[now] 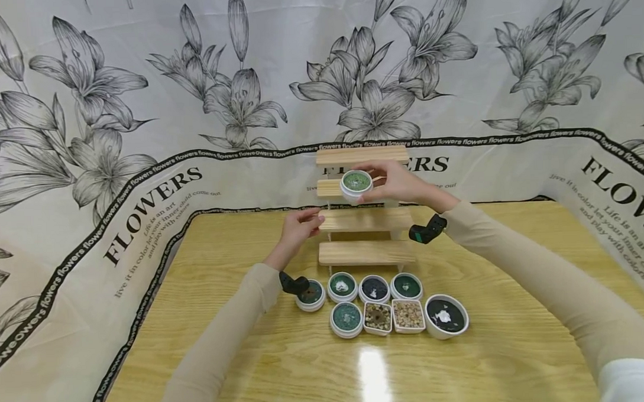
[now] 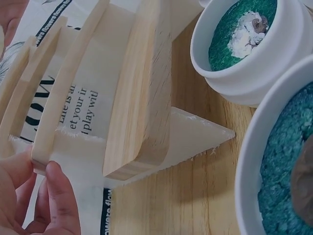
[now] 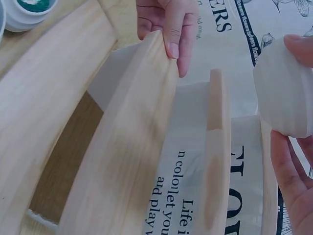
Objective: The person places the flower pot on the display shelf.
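Note:
A tiered wooden display stand (image 1: 366, 252) with stepped boards stands at the back of the table. My left hand (image 1: 296, 230) pinches the left end of its second board from the bottom (image 1: 366, 219); in the left wrist view the thumb and fingers lie about that board end. Up at the stand's upper boards, my right hand (image 1: 395, 182) grips a small round white pot (image 1: 357, 185) with a green, grainy top. The right wrist view shows the pot's white side (image 3: 282, 90) between thumb and fingers, apart from the lower boards.
In front of the stand sit several round white pots with green or dark tops, such as this one (image 1: 347, 319), two squarish pots of pebbles (image 1: 409, 316), and a larger white pot (image 1: 446, 316) at the right. A flower-printed cloth (image 1: 268, 185) hangs behind.

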{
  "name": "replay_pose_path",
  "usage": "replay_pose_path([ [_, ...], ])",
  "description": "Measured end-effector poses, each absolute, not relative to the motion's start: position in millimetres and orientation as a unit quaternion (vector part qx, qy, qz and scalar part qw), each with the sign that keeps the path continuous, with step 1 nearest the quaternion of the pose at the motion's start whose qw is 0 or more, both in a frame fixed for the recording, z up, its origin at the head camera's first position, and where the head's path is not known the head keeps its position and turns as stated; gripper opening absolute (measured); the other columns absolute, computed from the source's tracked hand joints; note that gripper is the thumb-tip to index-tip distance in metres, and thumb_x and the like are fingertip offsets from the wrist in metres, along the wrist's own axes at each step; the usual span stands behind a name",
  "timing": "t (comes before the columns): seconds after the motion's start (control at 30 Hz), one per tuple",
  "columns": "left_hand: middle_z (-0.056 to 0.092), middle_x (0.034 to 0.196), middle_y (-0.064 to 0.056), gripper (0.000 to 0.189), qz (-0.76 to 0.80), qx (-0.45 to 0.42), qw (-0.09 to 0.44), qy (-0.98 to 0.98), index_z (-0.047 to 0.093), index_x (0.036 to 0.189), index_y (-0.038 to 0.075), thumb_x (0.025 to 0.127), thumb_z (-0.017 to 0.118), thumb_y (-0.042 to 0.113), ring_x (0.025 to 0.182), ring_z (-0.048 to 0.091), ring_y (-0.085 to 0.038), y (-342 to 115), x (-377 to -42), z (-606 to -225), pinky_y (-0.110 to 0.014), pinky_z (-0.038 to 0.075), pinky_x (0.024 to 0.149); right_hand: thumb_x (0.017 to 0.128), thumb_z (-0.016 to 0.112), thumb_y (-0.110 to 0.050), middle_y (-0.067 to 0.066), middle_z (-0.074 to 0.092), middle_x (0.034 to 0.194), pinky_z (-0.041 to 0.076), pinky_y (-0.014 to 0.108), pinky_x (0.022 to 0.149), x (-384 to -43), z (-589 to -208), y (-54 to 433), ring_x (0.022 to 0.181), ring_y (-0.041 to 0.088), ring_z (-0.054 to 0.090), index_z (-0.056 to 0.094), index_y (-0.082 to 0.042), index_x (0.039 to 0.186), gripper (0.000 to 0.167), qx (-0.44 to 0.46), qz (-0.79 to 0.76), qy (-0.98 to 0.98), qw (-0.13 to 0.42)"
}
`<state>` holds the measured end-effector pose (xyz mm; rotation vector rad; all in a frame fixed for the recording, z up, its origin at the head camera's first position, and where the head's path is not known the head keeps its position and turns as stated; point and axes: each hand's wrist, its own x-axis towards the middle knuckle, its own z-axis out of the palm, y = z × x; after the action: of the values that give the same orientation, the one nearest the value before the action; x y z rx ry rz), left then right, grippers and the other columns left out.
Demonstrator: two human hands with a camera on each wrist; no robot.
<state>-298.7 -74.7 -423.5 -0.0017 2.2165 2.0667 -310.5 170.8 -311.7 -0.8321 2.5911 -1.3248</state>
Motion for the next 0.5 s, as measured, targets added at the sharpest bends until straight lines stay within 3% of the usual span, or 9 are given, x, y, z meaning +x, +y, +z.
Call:
replay_pose_path([
  [0.3,0.061,0.091,-0.004,0.034,0.679,0.000,0.047,0.732,0.064,0.124,0.003,0.091,0.066,0.009,0.068,0.058,-0.007,-74,-298,-425,-0.038,0.060,0.080,0.078,0.079,-0.008,0.016,0.051,0.135,0.054,0.036,0.094,-324,-304,163,0.113,0.033,0.059,0.047,-0.006,0.141,0.070,-0.264,-0.455,0.848,0.065],
  [0.5,0.061,0.090,-0.003,0.033,0.680,-0.004,0.047,0.732,0.065,0.123,0.004,0.090,0.067,0.009,0.068,0.058,-0.009,-74,-298,-424,-0.023,0.057,0.067,0.079,0.078,-0.007,0.016,0.051,0.136,0.054,0.036,0.095,-334,-299,160,0.113,0.034,0.059,0.048,-0.007,0.140,0.068,-0.257,-0.455,0.851,0.052],
])
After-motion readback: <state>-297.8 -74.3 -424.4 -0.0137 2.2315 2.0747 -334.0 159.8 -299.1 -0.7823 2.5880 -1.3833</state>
